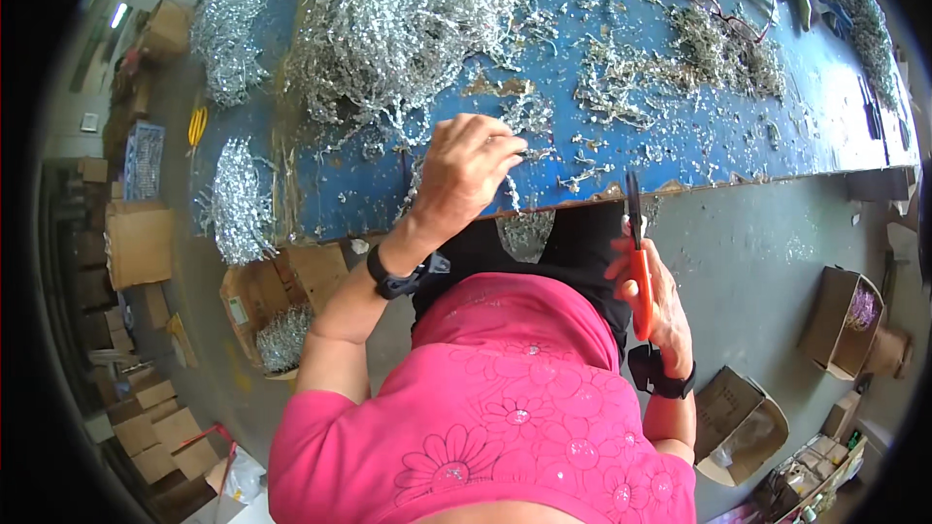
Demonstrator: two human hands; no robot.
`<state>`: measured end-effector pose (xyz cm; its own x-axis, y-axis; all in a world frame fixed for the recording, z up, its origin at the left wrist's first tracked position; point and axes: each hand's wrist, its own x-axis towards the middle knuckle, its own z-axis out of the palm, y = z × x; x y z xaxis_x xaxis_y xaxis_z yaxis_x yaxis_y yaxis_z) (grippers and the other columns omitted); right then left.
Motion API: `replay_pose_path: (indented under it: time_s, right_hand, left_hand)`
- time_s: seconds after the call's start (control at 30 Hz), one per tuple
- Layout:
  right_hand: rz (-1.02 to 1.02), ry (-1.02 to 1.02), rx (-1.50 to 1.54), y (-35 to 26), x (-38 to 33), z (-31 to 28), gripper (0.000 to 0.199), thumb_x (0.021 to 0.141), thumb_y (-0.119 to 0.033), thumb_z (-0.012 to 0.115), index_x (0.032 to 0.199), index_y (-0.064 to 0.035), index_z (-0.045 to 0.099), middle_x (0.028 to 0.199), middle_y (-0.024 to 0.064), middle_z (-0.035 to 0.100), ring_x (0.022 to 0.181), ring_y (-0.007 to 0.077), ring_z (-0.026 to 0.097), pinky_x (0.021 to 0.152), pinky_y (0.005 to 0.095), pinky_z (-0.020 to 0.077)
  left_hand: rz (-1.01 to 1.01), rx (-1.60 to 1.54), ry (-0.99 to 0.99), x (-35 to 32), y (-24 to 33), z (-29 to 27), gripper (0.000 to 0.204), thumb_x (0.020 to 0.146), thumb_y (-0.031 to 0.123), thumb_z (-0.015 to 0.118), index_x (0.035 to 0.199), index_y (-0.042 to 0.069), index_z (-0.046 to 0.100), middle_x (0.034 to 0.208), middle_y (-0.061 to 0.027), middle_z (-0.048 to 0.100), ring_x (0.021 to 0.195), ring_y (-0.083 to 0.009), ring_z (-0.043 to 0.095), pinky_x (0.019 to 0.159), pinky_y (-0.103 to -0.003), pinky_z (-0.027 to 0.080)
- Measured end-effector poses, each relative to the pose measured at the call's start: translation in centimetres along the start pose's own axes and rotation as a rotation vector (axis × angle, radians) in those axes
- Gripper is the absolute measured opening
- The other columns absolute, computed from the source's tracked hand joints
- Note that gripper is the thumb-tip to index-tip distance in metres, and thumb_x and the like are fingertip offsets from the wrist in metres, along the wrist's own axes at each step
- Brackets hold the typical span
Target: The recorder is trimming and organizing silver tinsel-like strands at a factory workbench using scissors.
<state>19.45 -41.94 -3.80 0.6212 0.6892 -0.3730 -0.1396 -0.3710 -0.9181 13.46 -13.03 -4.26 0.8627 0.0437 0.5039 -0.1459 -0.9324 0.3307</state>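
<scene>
Fingers could be nicked at the edge of a blue-topped worktable (573,150), a risk that would be brought on by the narrow dark blades of the orange-red-handled scissors (642,277) being swung across toward the left hand (461,170). A short, uneven cut could also result if the thin, twisted silver tinsel strand (514,196), hung over the table's near edge just beneath that hand, is left slack or is snagged by the large, shaggy silver tinsel heap (408,29) beyond. Loose trimmings could be mixed with good lengths, since the surface to the right is littered with curly silver-grey tinsel scraps (631,87).

The left hand is raised over the edge, its fingers curled and drawn together in a pinch; whether the strand is gripped there cannot be told. By the right hand (667,306), held lower and clear of the table, the scissors are firmly grasped at the handles, fingers wrapped around them, with the blades pointed up toward the tabletop.
</scene>
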Motion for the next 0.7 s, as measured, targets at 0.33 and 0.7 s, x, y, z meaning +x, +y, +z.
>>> replay_pose_path:
  time_s: [0.33, 0.7]
  right_hand:
    - [0.028, -0.06, -0.029, -0.3, 0.7, 0.6, 0.048, 0.078, -0.028, 0.066, 0.115, -0.0026, 0.048, 0.085, 0.0075, 0.06, 0.077, 0.0194, 0.057, 0.074, 0.0321, 0.0455]
    - [-0.028, -0.129, -0.127, -0.3, 1.0, 1.4, 0.058, 0.077, -0.041, 0.07, 0.114, -0.0039, 0.044, 0.094, 0.016, 0.06, 0.085, 0.0339, 0.059, 0.076, 0.0406, 0.0458]
  left_hand:
    - [-0.121, -0.185, -0.042, 1.0, -0.1, 1.4, 0.01, 0.08, 0.009, 0.068, 0.089, 0.01, 0.063, 0.093, -0.0025, 0.064, 0.088, -0.021, 0.058, 0.082, -0.033, 0.04]
    - [-0.34, -0.342, -0.046, 1.2, -0.6, 0.7, 0.009, 0.088, 0.009, 0.061, 0.095, 0.005, 0.064, 0.085, -0.005, 0.065, 0.089, -0.0203, 0.06, 0.08, -0.03, 0.045]
